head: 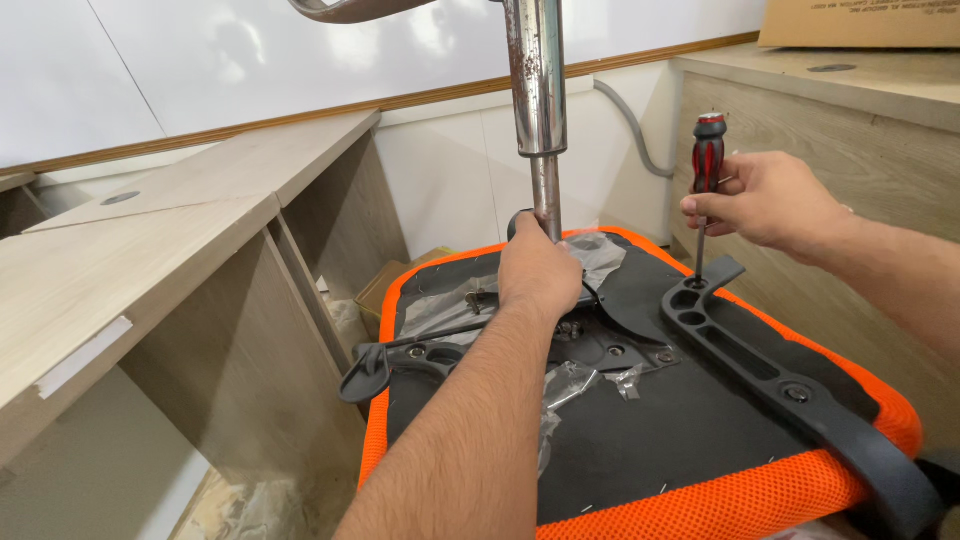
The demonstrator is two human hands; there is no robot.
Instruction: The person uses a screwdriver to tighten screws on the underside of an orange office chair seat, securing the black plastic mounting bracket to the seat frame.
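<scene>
Upturned office chair seat [640, 440], black underside up, orange mesh border all round, lying low between wooden desks.

Left hand [537, 275] closed around the base of the chrome post [538, 110], at the middle of the seat underside, forearm reaching in from the bottom edge of the view. Post upright, thick and spotted above, thinner just over the fist, running out of the top of the view.

Right hand [765, 200] clamped on a screwdriver [707, 180] with a red and black handle, held upright, fingers wrapped on the handle, thin shaft pointing straight down. Tip set into the far end of the black armrest bracket [760, 365], near the far right corner of the seat.

Bracket lying along the right side of the seat, slotted holes at the far end, one bolt head further toward the near edge, curving off past the near right corner.

Black metal plate [610, 345] under the left hand, a few screw heads showing, scraps of clear plastic wrap [590, 250] around it. Black lever [380, 365] sticking out past the left edge of the seat.

Pale wood counter [130, 240] to the left, another [850, 90] at far right, brown cardboard box [860, 20] on its far corner. White wall behind.
</scene>
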